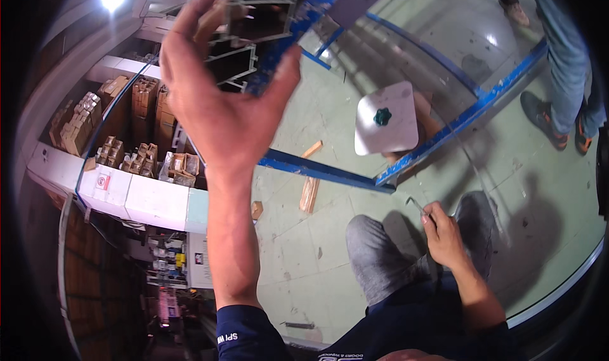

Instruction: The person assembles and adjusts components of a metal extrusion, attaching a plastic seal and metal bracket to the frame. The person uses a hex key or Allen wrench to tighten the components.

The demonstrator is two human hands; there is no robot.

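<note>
My left hand [222,117] is raised at the upper left, fingers and thumb spread wide. Behind and between them are the hollow ends of metal profiles [261,9], lying on a blue metal stand [317,167]. Whether the fingertips touch a profile is hard to tell. Low over my knees, my right hand [444,237] is closed around a thin bent metal rod that looks like a hex key [415,204]. Its hooked end sticks out past the fingers toward the upper left.
Beyond the stand is a pale square seat or board [387,117] with a dark green star-shaped knob [382,116] on it. Wood offcuts [309,193] lie on the tiled floor. Wrapped bundles [143,158] fill a rack at left. Another person's legs [568,63] are at right.
</note>
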